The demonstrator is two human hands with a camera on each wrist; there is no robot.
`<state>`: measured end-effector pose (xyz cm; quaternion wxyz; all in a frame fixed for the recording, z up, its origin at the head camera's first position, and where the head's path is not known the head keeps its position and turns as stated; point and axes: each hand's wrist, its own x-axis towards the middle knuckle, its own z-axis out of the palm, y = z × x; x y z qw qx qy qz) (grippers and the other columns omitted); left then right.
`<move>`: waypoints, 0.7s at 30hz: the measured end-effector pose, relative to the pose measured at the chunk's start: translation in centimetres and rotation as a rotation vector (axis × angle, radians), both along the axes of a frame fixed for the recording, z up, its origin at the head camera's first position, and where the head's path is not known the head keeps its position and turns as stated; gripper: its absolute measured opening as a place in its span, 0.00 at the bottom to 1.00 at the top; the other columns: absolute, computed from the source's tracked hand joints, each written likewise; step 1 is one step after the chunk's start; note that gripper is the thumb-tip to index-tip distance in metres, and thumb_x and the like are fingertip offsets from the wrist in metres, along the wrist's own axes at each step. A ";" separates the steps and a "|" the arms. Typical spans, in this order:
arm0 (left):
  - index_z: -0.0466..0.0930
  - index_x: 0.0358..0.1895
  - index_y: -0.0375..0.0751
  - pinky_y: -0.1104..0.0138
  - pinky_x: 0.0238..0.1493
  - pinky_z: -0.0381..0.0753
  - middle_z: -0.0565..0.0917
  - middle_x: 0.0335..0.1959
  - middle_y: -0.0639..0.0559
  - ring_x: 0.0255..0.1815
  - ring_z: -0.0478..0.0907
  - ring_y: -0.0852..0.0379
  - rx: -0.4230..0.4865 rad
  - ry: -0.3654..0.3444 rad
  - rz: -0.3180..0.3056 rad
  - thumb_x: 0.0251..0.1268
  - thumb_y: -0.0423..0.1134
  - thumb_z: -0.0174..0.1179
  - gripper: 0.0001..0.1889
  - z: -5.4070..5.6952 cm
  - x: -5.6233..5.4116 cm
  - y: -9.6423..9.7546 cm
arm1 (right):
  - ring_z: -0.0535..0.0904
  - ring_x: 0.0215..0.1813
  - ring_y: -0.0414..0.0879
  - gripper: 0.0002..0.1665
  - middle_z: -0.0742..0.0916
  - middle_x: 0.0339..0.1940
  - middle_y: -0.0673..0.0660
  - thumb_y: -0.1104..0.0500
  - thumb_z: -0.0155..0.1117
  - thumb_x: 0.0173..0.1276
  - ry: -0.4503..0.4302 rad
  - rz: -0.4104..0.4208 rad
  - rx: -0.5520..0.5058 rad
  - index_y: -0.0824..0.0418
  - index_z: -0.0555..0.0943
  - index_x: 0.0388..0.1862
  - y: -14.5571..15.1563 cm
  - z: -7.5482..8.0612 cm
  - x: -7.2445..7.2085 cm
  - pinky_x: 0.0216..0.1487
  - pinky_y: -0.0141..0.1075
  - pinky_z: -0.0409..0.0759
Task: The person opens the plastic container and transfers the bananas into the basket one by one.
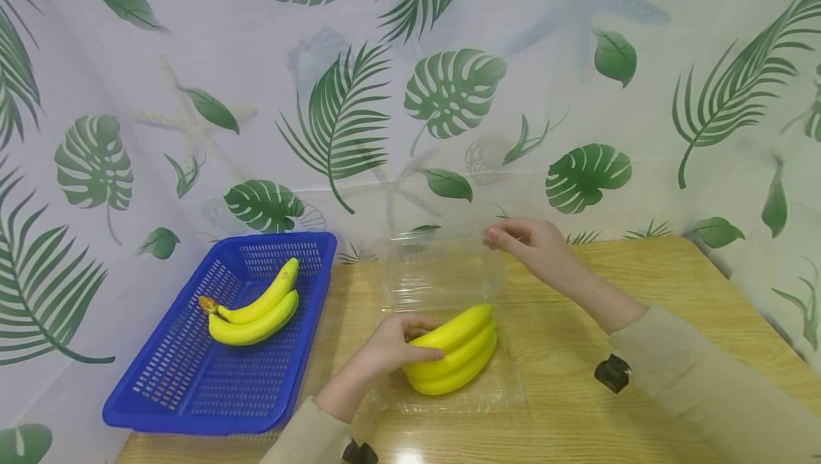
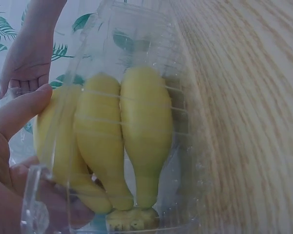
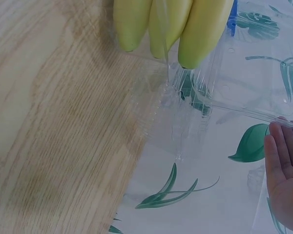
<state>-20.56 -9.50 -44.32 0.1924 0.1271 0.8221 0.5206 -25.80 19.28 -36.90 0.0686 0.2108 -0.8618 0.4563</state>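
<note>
A bunch of three yellow bananas (image 1: 452,357) lies in the base of a clear plastic clamshell box (image 1: 513,389) on the table. My left hand (image 1: 396,343) grips the bunch from its left side, thumb over the top banana; its fingers are partly hidden behind the fruit. The box's hinged lid (image 1: 442,275) stands raised at the back. At the lid's upper right corner, my right hand (image 1: 541,249) pinches the rim between thumb and fingers. In the left wrist view the bananas (image 2: 102,141) show through the clear wall, stem end nearest.
A blue plastic basket (image 1: 301,371) stands left of the box, holding another bunch of bananas (image 1: 253,328). The wooden table (image 1: 577,407) ends at a leaf-printed sheet (image 1: 449,15) hanging behind and at the sides.
</note>
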 end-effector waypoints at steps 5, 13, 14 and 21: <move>0.84 0.62 0.34 0.56 0.64 0.88 0.88 0.60 0.39 0.61 0.85 0.44 -0.009 0.006 -0.003 0.62 0.34 0.76 0.25 0.3 -0.1 0.0 | 0.89 0.54 0.56 0.19 0.93 0.50 0.62 0.52 0.57 0.86 0.002 0.002 0.001 0.65 0.88 0.55 0.0 0.0 -0.1 0.54 0.20 0.82; 0.84 0.62 0.34 0.60 0.60 0.89 0.89 0.59 0.39 0.60 0.85 0.46 -0.003 0.007 -0.002 0.63 0.34 0.75 0.24 0.6 -0.2 0.0 | 0.89 0.56 0.56 0.20 0.92 0.52 0.64 0.52 0.57 0.86 -0.008 -0.002 0.013 0.65 0.87 0.57 0.0 0.1 0.1 0.55 0.23 0.83; 0.84 0.63 0.34 0.60 0.60 0.89 0.89 0.59 0.40 0.60 0.85 0.47 -0.003 0.002 -0.001 0.64 0.34 0.75 0.24 0.6 -0.2 0.0 | 0.88 0.56 0.56 0.20 0.92 0.52 0.64 0.51 0.57 0.86 -0.011 -0.003 0.015 0.64 0.87 0.58 0.0 0.2 0.1 0.55 0.23 0.83; 0.84 0.64 0.34 0.63 0.58 0.89 0.89 0.59 0.39 0.58 0.86 0.50 0.013 -0.008 0.010 0.64 0.34 0.75 0.24 0.9 -0.2 0.0 | 0.88 0.55 0.55 0.20 0.93 0.52 0.63 0.51 0.57 0.86 -0.004 -0.005 0.022 0.64 0.88 0.57 -0.1 0.3 0.1 0.56 0.25 0.84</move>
